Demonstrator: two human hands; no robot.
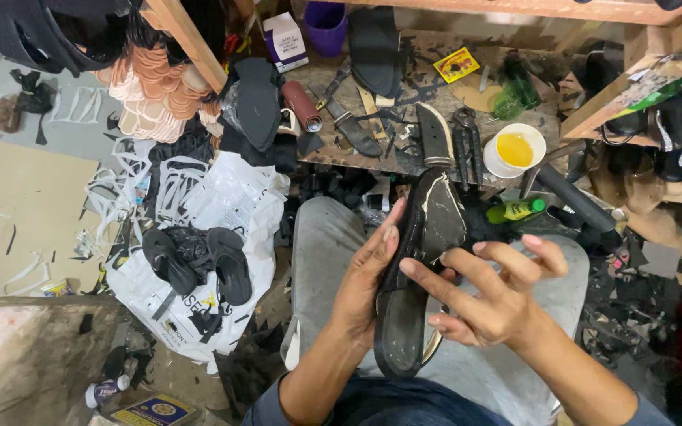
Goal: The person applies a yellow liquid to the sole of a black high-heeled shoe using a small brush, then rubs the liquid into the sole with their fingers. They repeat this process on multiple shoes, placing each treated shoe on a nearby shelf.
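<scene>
The left hand wraps around the side of a black shoe and holds it sole up over the lap. The right hand lies on the sole with open, spread fingers. Just past the knees is a messy workbench with a white cup of yellow glue. Black sandals lie on a white bag to the left.
</scene>
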